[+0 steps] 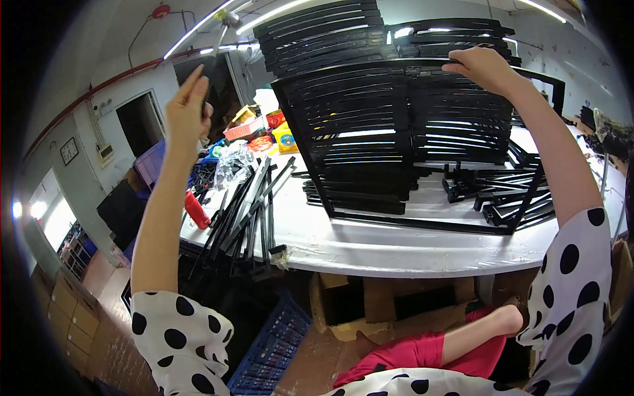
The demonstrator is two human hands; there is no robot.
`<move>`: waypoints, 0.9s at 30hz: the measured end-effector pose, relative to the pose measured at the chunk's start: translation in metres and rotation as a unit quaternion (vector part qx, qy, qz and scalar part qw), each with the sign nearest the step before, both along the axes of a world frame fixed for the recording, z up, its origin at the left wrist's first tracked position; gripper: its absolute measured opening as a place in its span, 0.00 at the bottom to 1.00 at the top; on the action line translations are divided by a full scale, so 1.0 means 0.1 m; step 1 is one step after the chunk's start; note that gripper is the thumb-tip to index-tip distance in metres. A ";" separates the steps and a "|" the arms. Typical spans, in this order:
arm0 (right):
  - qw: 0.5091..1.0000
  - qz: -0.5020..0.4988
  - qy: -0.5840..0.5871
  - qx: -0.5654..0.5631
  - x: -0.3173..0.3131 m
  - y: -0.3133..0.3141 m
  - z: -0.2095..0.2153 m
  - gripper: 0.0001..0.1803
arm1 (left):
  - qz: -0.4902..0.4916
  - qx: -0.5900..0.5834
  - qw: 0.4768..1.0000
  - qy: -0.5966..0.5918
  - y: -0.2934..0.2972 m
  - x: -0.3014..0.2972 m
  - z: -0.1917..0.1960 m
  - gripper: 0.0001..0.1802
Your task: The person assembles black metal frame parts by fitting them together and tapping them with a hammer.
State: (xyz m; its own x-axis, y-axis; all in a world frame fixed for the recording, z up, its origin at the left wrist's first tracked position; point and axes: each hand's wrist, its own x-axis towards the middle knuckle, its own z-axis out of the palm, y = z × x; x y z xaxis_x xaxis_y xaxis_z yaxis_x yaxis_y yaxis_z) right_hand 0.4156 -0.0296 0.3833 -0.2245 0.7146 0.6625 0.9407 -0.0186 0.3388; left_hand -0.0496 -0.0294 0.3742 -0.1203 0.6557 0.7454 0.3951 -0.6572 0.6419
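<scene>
My left hand is raised at the left, its fingers closed around the dark handle of a long tool. The tool's upper end looks like a hammer head against the bright ceiling lights. At the upper right, my right hand grips the top bar of a black rectangular frame. This thin frame stands tilted on the white table, its lower bar resting on the tabletop. Behind it, stacks of black slatted panels show through its opening.
Loose black strips lie in a heap at the table's left, beside a red bottle. More black bars lie at the right on the white table. Below are a blue crate and a cardboard box.
</scene>
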 end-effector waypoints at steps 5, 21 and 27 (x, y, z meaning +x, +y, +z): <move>1.000 0.001 -0.010 0.015 -0.07 0.02 -0.03 0.24 | -0.003 -0.195 0.978 0.078 0.12 0.02 0.12 0.21; 0.998 0.058 -0.008 0.032 -0.07 0.10 -0.09 0.25 | -0.198 0.239 0.945 0.101 -0.35 3.55 0.52 0.15; 0.858 0.333 0.386 0.063 0.38 0.41 -0.34 0.24 | -0.433 -0.069 0.858 0.269 -0.60 3.71 0.41 0.19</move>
